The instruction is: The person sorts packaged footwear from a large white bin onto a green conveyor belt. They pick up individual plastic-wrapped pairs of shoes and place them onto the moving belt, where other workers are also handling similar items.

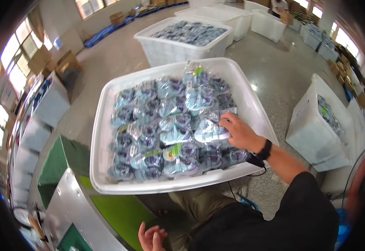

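Observation:
A big white plastic bin (100,138) stands in front of me, filled with rows of light blue and purple shoes in clear plastic bags (176,129). My right hand (236,130) reaches into its right side, with thumb and fingers pinched on the bag of one shoe pair (211,130). That bagged pair lies among the others, its pale side facing me. Low in the view, my left hand (152,237) hangs below the bin's front edge, fingers loosely bent and apart, with nothing in it. A dark handheld device with a cable (255,161) rests at the bin's near right edge.
Another white bin (182,50) heaped with bagged shoes stands beyond mine. More white bins stand at the right (320,125) and along the left wall (50,100). A metal-topped green workbench (75,209) is at my left. Far off, a person (280,6) is beside a carton.

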### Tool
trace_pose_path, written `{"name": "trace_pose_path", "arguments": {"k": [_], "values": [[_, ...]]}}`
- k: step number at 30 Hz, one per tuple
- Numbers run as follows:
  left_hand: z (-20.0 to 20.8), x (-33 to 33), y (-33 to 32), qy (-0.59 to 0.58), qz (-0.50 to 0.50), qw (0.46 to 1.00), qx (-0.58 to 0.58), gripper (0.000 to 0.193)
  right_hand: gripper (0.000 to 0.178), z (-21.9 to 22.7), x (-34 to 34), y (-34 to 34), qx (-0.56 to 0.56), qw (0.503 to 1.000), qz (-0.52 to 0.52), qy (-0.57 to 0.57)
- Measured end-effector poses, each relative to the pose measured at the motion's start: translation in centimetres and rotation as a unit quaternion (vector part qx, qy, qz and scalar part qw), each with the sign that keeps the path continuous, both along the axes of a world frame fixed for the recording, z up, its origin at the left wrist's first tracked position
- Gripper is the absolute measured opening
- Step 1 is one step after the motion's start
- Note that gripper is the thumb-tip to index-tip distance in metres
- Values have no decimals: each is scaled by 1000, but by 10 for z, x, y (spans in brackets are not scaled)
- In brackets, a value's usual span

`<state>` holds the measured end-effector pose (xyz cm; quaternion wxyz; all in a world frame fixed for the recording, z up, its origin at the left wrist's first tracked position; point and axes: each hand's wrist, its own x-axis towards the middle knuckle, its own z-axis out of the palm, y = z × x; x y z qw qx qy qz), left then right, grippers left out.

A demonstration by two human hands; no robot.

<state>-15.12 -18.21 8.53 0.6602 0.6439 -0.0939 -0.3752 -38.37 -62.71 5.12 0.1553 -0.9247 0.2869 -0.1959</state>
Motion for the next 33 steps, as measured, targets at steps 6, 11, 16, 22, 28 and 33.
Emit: {"name": "trace_pose_path", "arguments": {"k": [6,11,16,22,28,33], "values": [[-11,26,70,-33,103,992,68,56,55,-115,1,-78,-39,998,36,-20],[-32,44,111,-42,117,987,102,58,62,-178,30,-78,39,988,-45,140],[-56,54,135,-77,80,986,124,55,81,-180,33,-90,48,986,-20,161],[-46,62,131,-155,71,974,147,48,63,-177,44,-84,-12,980,-66,188],[-45,90,142,-171,89,969,154,53,65,-191,30,-81,-39,993,-63,96],[-54,129,226,-429,231,816,310,44,63,-182,26,-86,-10,999,-32,-11]]}}
